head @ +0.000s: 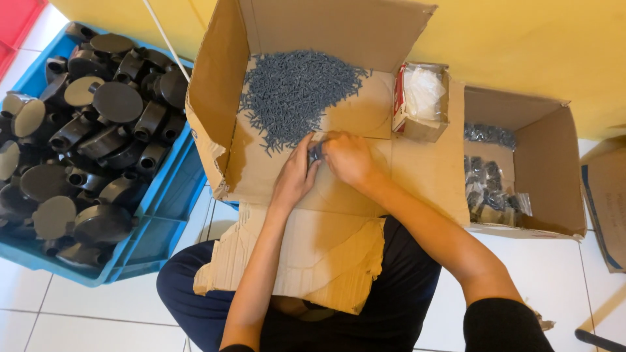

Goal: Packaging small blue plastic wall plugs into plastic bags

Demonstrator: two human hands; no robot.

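Observation:
A heap of small grey screws [293, 91] lies inside an opened cardboard box [417, 176] resting on my lap. My left hand [297, 175] and my right hand [349, 158] meet at the near edge of the heap. Between their fingers they pinch a small bunch of grey screws [315, 154]. Both hands have their fingers curled closed around that bunch. How the screws are split between the two hands is hidden by the fingers.
A blue crate [153, 244] full of black round plastic fittings [104, 130] stands at the left. A small open carton with a white bag [422, 98] sits in the box's right corner. A second cardboard box [548, 169] with bagged grey parts stands at the right on white floor tiles.

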